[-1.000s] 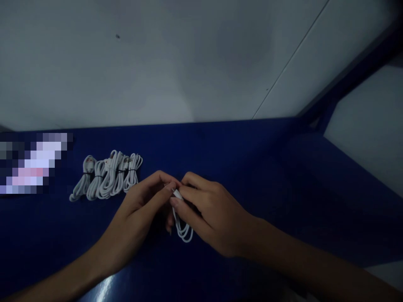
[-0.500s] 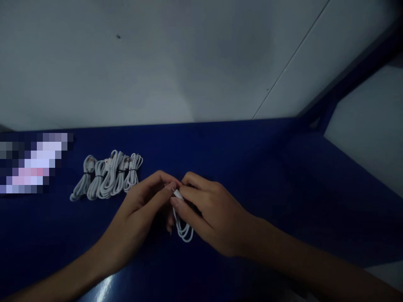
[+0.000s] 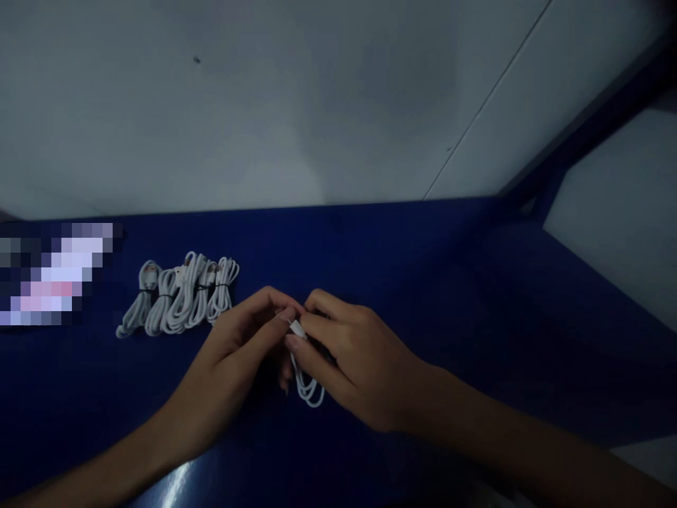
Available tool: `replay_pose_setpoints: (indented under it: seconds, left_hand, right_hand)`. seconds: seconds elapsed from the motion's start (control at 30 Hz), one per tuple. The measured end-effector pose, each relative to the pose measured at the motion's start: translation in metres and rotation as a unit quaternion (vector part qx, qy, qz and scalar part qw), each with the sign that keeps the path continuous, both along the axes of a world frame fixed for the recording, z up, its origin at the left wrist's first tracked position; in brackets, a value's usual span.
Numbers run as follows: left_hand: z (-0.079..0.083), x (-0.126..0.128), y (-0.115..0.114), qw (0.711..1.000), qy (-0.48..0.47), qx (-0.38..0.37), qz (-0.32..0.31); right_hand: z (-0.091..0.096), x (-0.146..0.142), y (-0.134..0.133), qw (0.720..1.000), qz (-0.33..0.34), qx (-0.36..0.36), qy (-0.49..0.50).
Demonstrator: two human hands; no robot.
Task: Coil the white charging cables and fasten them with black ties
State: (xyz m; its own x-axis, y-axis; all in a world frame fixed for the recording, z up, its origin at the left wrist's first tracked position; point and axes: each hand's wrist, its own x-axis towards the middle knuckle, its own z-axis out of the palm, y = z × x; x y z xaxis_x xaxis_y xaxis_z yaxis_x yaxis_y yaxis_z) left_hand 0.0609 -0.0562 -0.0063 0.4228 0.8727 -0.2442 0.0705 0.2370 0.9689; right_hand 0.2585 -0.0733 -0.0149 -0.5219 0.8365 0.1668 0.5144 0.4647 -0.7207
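Between my two hands is a coiled white cable (image 3: pixel 309 391), its loops hanging down toward the blue surface. A white plug end shows between the fingertips. My left hand (image 3: pixel 240 346) is closed, thumb and index finger pinching at the plug end of the cable. My right hand (image 3: pixel 354 353) is closed too, its thumb and fingers gripping the coil just below the plug. The fingers hide much of the upper coil. To the left of my left hand lies a row of several coiled white cables (image 3: pixel 183 300), some with dark ties round their middles.
The blue tabletop (image 3: pixel 402 261) runs back to a pale wall panel (image 3: pixel 238 127). A blue frame bar (image 3: pixel 597 134) slants up at the right. At the far left edge lies a pixelated, bright rectangular object (image 3: pixel 61 275).
Almost nothing differs. Both hands keep their hold on the coiled cable, with only a tiny shift of the fingertips at the plug end; the view has moved very slightly.
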Motion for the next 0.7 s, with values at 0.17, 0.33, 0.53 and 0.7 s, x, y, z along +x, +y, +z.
replay_pose_setpoints:
  seconds: [0.17,0.33,0.53,0.7]
  left_hand:
    - [-0.0032,-0.0008,-0.0007,1.0,0.006,0.001,-0.014]
    - [-0.0039,-0.0009,-0.0012,0.997,0.051,0.048,-0.032]
    - [-0.0033,-0.0036,-0.0013,0.995,0.068,0.055,-0.05]
    - [-0.0017,-0.0024,-0.0003,0.995,0.067,0.058,-0.042]
  right_hand:
    - [0.0039,-0.0024,-0.0015,0.999,-0.008,-0.002,-0.054]
    - [0.008,-0.0046,-0.0038,0.993,-0.006,-0.009,-0.114]
    - [0.0093,-0.0061,-0.0036,0.987,0.009,0.007,-0.158]
    - [0.0093,-0.0051,-0.0017,0.989,0.012,0.009,-0.15]
